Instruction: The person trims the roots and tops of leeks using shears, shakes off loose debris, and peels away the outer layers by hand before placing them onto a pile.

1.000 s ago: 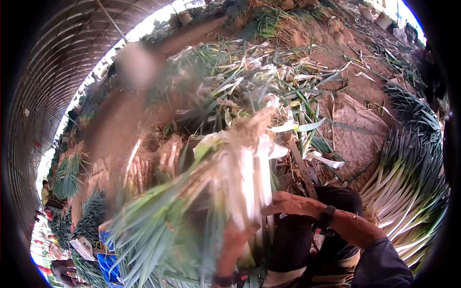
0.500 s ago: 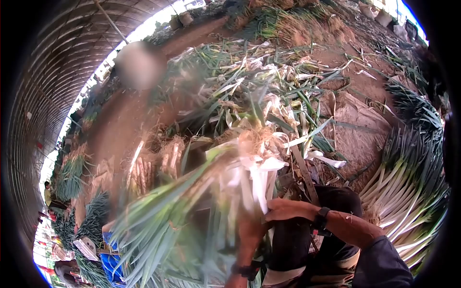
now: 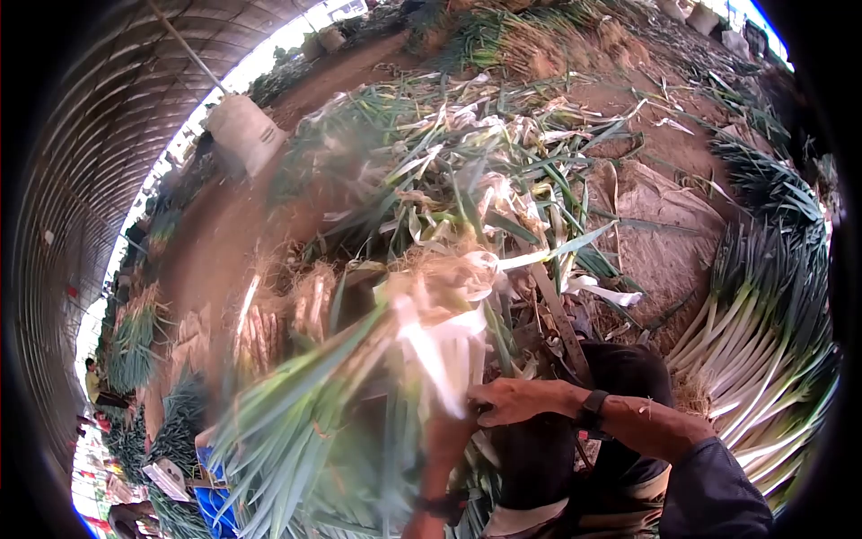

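Note:
A bunch of long green onions [image 3: 310, 395] lies across the front of me, its roots and white ends up and its green leaves fanning down to the left. My left hand [image 3: 446, 436] is closed around the stalks, partly hidden and blurred. My right hand [image 3: 516, 400] has its fingers curled together at the lower end of a white strip of onion skin [image 3: 431, 359]. A watch is on the right wrist. My dark trousered knees [image 3: 530, 463] are just below the hands.
A heap of loose leaves and peelings [image 3: 449, 153] covers the ground ahead. Stacked green onions [image 3: 754, 350] lie on the right. Rooted bundles [image 3: 310, 301] and a blue crate [image 3: 214, 499] are on the left. A pale sack [image 3: 242, 130] stands farther back. A person [image 3: 92, 382] is at far left.
Both hands and the white onion ends have shifted left and slightly down. The right fingers stay at the lower end of the white strip. The view has tilted slightly, and the sack appears sharper.

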`<move>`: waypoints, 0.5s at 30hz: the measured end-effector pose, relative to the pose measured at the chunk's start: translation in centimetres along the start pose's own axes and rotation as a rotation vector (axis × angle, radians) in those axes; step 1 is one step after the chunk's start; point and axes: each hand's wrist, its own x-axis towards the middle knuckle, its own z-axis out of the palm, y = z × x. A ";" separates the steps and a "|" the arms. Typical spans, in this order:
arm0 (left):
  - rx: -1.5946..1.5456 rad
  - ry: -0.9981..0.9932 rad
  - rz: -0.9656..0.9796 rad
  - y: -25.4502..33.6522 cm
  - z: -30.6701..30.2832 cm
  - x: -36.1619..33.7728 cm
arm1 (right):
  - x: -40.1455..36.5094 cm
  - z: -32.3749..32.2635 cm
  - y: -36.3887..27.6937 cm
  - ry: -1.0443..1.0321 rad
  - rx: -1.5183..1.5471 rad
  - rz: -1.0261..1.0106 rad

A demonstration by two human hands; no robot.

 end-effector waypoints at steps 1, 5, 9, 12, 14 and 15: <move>-0.009 0.001 -0.044 -0.1 -0.4 0.0 | -0.1 0.0 0.0 -0.015 0.013 0.016; -0.096 -0.110 0.173 0.6 -3.4 -1.4 | -0.1 -0.4 -0.7 -0.058 -0.196 0.138; -0.120 -0.158 0.179 -1.2 -4.6 -2.1 | -0.2 -0.6 -0.5 0.001 -0.579 0.187; -0.234 -0.195 0.100 -1.7 -6.3 -3.2 | -0.6 -1.7 -0.1 0.021 -0.717 0.322; -0.219 -0.216 0.108 -1.9 -7.4 -3.4 | -1.4 -2.9 -0.2 0.099 -0.677 0.322; -0.212 -0.226 0.112 -1.9 -7.9 -3.6 | -1.5 -3.0 0.1 0.133 -0.643 0.335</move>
